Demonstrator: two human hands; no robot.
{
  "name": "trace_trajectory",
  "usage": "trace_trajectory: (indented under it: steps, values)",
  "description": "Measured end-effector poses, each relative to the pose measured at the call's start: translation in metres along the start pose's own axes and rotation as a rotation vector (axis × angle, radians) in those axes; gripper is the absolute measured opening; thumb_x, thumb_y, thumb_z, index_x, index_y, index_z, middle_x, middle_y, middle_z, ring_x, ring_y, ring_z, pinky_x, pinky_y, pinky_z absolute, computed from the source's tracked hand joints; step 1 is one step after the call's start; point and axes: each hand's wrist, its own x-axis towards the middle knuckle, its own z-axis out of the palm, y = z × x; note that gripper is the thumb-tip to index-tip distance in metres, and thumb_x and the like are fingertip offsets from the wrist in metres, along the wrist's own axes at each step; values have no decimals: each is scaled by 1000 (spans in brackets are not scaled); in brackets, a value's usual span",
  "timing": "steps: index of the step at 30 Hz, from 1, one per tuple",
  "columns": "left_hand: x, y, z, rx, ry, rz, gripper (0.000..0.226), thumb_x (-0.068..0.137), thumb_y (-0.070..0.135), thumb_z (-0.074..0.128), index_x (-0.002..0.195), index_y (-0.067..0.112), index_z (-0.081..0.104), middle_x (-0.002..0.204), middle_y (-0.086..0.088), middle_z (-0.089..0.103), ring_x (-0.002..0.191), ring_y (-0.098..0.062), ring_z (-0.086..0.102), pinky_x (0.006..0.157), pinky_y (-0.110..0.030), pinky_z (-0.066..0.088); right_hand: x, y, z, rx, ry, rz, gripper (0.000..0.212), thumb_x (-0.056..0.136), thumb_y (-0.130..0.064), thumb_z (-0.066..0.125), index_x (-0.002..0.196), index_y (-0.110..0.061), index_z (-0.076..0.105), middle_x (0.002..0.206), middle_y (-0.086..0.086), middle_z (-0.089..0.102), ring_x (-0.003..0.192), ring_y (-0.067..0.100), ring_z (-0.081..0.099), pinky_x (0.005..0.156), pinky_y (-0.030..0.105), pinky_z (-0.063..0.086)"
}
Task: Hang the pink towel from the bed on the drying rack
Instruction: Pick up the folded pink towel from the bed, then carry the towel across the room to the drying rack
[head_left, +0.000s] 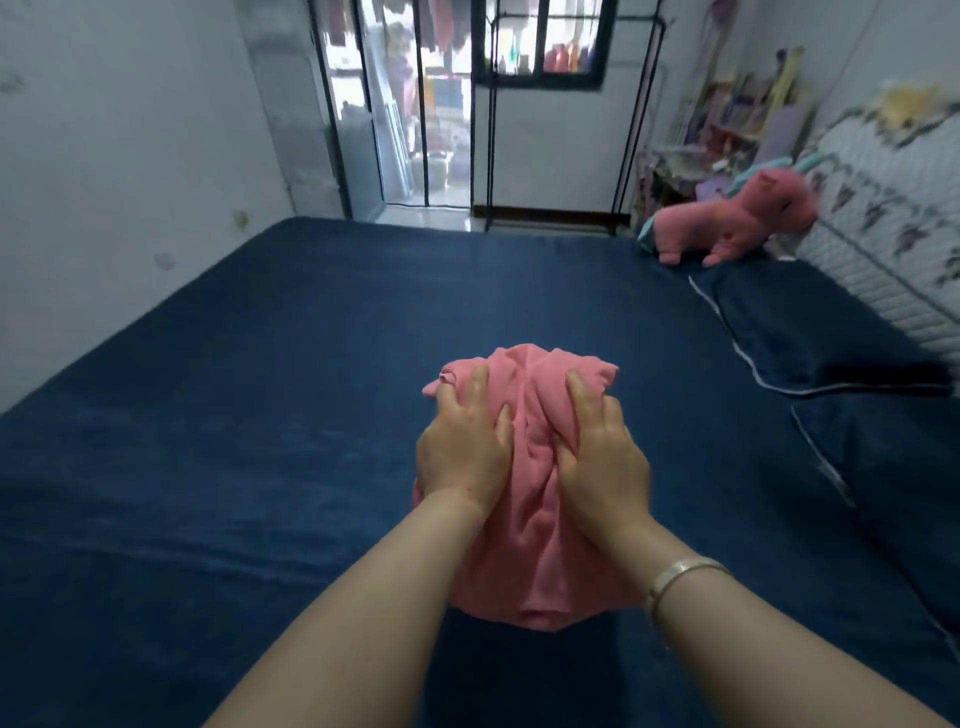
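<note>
I have both hands on the pink towel (524, 467), which sits bunched in a heap near the middle of the bed's (234, 415) near edge, on the dark blue sheet. My left hand (465, 447) has its fingers curled into the folds on the towel's left side, and my right hand (602, 457) grips the right side the same way, thumb dug into a crease, a bracelet (680, 577) on that wrist. The worry I see from here is the bundle itself: I am holding gathered cloth, not an edge or corners, so when I lift, a loose end could drop out and trail over the sheet, or the towel could come up as a wad that will not spread over a rail without regripping. The lower part near my wrists looks ungripped and is the likeliest part to sag. Beyond the far edge of the bed stands a black metal frame (631, 114) by the window (545, 47); it may be the drying rack, but the picture is smeared there and I cannot be sure. The whole width of the bed lies between me and it. At the bed's far right corner a pink plush toy (737, 218) rests beside a patterned quilt (883, 218), with dark pillows (810, 332) along the right edge, all well apart from the towel. A doorway (415, 130) opens past the far left corner.
</note>
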Motion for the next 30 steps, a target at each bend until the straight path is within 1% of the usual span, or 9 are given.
trace_trajectory:
  steps: [3, 7, 11, 14, 17, 21, 26, 30]
  values:
    - [19, 24, -68, -27, 89, 14, 53, 94, 42, 45, 144, 30, 30, 141, -15, 37, 100, -40, 59, 78, -41, 47, 27, -51, -52, 15, 56, -80, 59, 90, -22, 52, 143, -29, 28, 135, 13, 41, 112, 38, 51, 74, 44, 48]
    - [34, 44, -159, -67, 220, 31, 53, 93, 43, 47, 142, 30, 33, 137, -16, 41, 99, -43, 58, 80, -43, 47, 51, -124, -111, 54, 121, -173, 62, 86, -20, 54, 143, -27, 30, 133, 15, 42, 107, 41, 52, 74, 47, 48]
    - [38, 44, -241, -45, 330, 52, 49, 93, 42, 47, 138, 26, 36, 130, -18, 45, 94, -42, 59, 73, -42, 47, 61, -193, -148, 107, 173, -263, 60, 87, -21, 54, 143, -24, 32, 133, 16, 44, 110, 42, 52, 76, 48, 48]
    - [39, 28, -298, -4, 413, 60, 50, 93, 42, 48, 138, 25, 38, 129, -18, 47, 96, -41, 59, 72, -42, 47, 62, -247, -159, 141, 194, -315, 60, 88, -22, 55, 143, -25, 32, 134, 16, 45, 112, 42, 53, 78, 51, 48]
    - [38, -1, -353, 12, 483, 54, 51, 91, 41, 51, 138, 25, 39, 130, -17, 48, 101, -40, 58, 76, -43, 48, 59, -306, -159, 174, 204, -379, 58, 89, -22, 54, 142, -27, 31, 134, 15, 45, 109, 42, 55, 77, 50, 49]
    - [39, -47, -418, 40, 551, 40, 50, 91, 40, 52, 137, 24, 41, 127, -16, 49, 102, -39, 57, 77, -43, 47, 54, -383, -149, 234, 200, -433, 56, 91, -26, 52, 142, -28, 30, 135, 13, 46, 107, 41, 56, 75, 50, 50]
    - [42, -122, -503, 80, 603, 8, 52, 90, 40, 53, 137, 23, 41, 131, -16, 47, 107, -41, 56, 81, -45, 48, 41, -488, -118, 298, 227, -456, 55, 92, -30, 52, 143, -28, 30, 133, 13, 48, 103, 40, 58, 74, 46, 49]
    - [39, -196, -565, 118, 650, -34, 53, 90, 39, 53, 139, 23, 41, 132, -16, 47, 108, -39, 55, 82, -44, 47, 24, -574, -82, 370, 196, -483, 54, 93, -31, 49, 143, -27, 30, 134, 13, 46, 104, 39, 57, 77, 49, 51]
